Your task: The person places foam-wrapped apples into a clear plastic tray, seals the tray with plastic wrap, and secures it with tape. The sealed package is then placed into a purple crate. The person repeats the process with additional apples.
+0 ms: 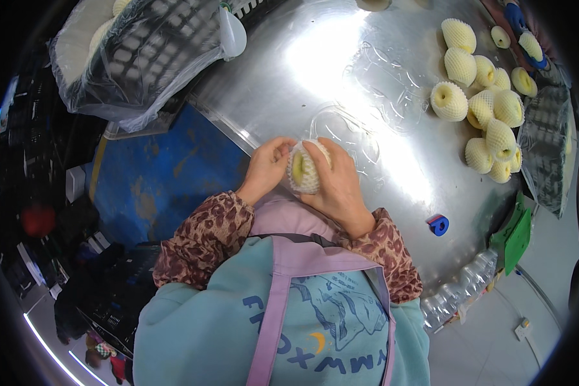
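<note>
In front of my waist, at the near edge of the metal table, my right hand (335,186) is wrapped around a pale yellow-green fruit, apparently an apple or pear (297,166). A white foam net sleeve (311,176) covers it, leaving the fruit's hollowed end bare towards the left. My left hand (266,166) is at the fruit's left side, thumb and fingers bent together close to the sleeve's upper edge. Whether those fingertips pinch the net is unclear.
Several foam-netted fruits (482,106) are grouped on the metal table (270,91) at right. Beyond them a co-worker's blue-gloved hand (538,60) holds another. A plastic-lined crate (140,62) stands upper left. A blue tape roll (439,225) and clear plastic containers (458,289) are at lower right.
</note>
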